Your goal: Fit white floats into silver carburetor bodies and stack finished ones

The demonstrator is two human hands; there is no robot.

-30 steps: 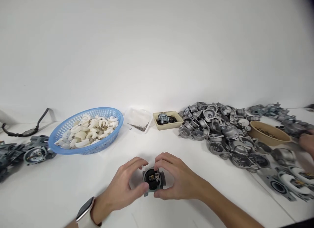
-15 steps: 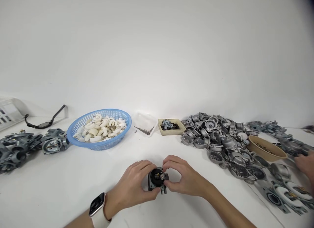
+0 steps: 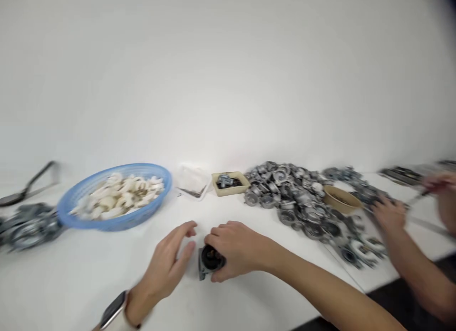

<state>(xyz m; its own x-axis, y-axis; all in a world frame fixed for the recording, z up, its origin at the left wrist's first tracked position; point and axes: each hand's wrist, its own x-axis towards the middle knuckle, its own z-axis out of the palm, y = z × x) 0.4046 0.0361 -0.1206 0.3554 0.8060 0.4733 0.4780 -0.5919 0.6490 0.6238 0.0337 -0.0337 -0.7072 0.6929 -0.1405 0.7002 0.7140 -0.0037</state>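
In the head view, my right hand is wrapped round a dark carburetor body at the front middle of the white table. Its round black opening faces up, and part of it is covered by my fingers. Just left of the carburetor, my left hand is off it, thumb and fingers apart with nothing between them. A watch is on the left wrist. Motion blurs the small details inside the carburetor.
A blue basket of white floats stands left, beside blurred carburetors. Behind are a clear tray with thin pins and a cream tray. Right lie piled float bowls, a tan bowl and a co-worker's hands.
My left hand has let go of the carburetor and drawn off to the left. My right hand has closed further round it. The view has swung right, showing more of the co-worker's arms.
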